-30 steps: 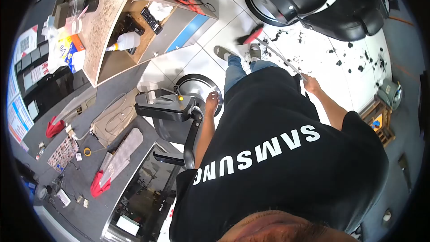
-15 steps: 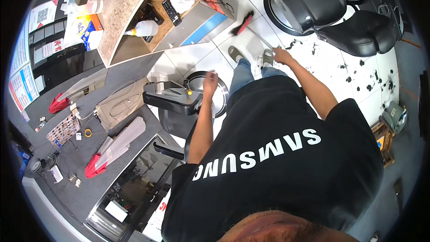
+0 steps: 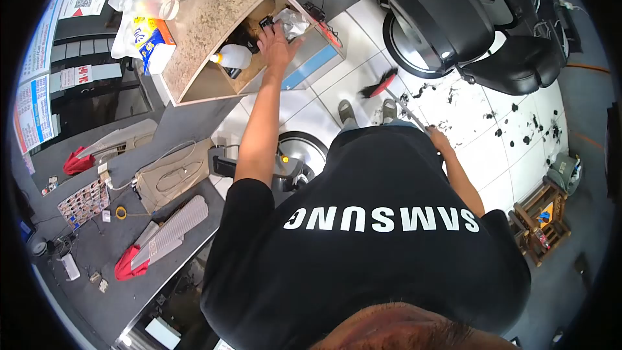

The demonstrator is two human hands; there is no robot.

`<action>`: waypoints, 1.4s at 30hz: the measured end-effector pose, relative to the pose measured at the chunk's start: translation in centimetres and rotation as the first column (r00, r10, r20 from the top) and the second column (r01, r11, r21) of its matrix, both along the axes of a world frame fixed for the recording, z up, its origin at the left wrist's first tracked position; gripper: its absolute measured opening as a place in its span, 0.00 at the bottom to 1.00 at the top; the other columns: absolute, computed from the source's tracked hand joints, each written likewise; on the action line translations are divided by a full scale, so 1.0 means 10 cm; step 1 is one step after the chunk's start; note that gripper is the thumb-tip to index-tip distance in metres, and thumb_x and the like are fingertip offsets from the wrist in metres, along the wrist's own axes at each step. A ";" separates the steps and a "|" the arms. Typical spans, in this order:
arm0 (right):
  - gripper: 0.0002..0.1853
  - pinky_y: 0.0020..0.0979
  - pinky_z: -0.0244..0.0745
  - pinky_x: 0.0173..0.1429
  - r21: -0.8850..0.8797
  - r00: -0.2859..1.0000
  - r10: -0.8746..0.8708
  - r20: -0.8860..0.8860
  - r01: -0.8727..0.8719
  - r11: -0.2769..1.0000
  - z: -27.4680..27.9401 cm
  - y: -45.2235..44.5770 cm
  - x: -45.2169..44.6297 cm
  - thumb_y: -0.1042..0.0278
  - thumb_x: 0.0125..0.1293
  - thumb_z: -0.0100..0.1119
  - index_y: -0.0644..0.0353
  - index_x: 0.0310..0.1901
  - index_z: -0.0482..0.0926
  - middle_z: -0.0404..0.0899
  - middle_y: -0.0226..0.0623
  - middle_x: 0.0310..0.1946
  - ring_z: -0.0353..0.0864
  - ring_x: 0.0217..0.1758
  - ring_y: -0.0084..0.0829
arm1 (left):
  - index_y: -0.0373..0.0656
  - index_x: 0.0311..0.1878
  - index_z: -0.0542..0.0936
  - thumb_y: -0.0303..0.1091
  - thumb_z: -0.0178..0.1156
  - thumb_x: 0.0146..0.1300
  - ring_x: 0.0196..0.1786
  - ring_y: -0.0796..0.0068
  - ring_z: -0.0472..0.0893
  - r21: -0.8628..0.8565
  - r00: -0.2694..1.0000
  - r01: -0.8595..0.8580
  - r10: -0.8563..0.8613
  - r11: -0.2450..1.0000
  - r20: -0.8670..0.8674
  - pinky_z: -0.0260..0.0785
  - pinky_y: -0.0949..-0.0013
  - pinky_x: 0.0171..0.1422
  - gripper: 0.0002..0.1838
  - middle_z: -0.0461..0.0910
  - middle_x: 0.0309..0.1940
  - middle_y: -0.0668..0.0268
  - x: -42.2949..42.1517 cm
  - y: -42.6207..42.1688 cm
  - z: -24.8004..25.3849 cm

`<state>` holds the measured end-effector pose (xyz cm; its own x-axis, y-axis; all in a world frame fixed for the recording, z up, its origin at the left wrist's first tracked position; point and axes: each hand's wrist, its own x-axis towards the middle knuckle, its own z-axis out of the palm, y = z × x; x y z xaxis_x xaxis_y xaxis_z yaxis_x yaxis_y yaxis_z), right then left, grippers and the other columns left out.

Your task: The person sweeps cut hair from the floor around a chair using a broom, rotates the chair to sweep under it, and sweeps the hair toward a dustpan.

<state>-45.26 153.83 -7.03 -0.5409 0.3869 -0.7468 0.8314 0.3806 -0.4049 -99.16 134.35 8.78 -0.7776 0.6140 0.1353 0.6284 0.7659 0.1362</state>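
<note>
My left hand (image 3: 278, 48) reaches over the open compartment of the counter (image 3: 214, 19), fingers spread. Beneath and beyond its fingertips a dark remote control (image 3: 266, 22) is partly hidden; whether they touch it I cannot tell. Beside the hand lie crumpled clear plastic (image 3: 293, 24) and a white bottle (image 3: 234, 56) with a yellow-orange tip. My right hand (image 3: 438, 138) is closed around the handle of a broom (image 3: 381, 84) with a red head and dark bristles, which rests near the floor ahead of my feet.
Dark hair clippings (image 3: 508, 133) lie scattered over the white tiles on the right. A black barber chair (image 3: 447, 19) stands ahead, and another chair's round base (image 3: 304, 152) is at my left. A wooden stool (image 3: 541, 220) stands at the right. Cloths, cables and a bag cover the grey shelf (image 3: 84, 298).
My left hand has moved forward from beside the chair into the counter's compartment. I have stepped nearer the counter, and my right hand still grips the broom, now swung closer to my feet.
</note>
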 end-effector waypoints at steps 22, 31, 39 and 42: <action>0.27 0.41 0.67 0.67 0.150 0.975 -0.220 0.020 0.214 0.965 0.33 -1.08 -0.20 0.54 0.63 0.54 0.62 0.60 0.75 0.74 0.54 0.59 0.72 0.64 0.51 | 0.44 0.51 0.79 0.51 0.76 0.43 0.56 0.55 0.77 0.135 0.852 0.323 -0.350 0.937 0.389 0.66 0.53 0.60 0.33 0.82 0.48 0.57 -1.09 0.22 -0.34; 0.27 0.39 0.66 0.67 0.126 0.967 -0.254 0.030 0.248 0.960 0.38 -1.15 -0.32 0.55 0.63 0.54 0.65 0.59 0.74 0.74 0.55 0.59 0.72 0.64 0.50 | 0.40 0.43 0.79 0.39 0.77 0.44 0.42 0.56 0.84 0.350 0.813 0.235 -0.381 0.907 0.441 0.75 0.61 0.49 0.25 0.84 0.38 0.52 -1.14 0.19 -0.45; 0.27 0.39 0.66 0.68 0.193 0.981 -0.191 0.017 0.184 0.964 0.38 -1.25 -0.30 0.55 0.62 0.55 0.62 0.60 0.75 0.75 0.54 0.58 0.72 0.64 0.50 | 0.35 0.53 0.74 0.32 0.76 0.46 0.51 0.62 0.80 0.586 0.802 0.124 -0.429 0.801 0.417 0.72 0.64 0.55 0.31 0.80 0.46 0.52 -1.03 0.06 -0.27; 0.25 0.41 0.72 0.62 0.188 0.978 -0.198 0.069 0.182 0.965 0.39 -1.29 -0.26 0.60 0.62 0.53 0.60 0.60 0.74 0.76 0.54 0.56 0.77 0.57 0.50 | 0.37 0.55 0.75 0.31 0.75 0.48 0.50 0.65 0.81 0.632 0.755 0.089 -0.466 0.770 0.462 0.73 0.65 0.55 0.30 0.82 0.46 0.54 -0.93 -0.01 -0.21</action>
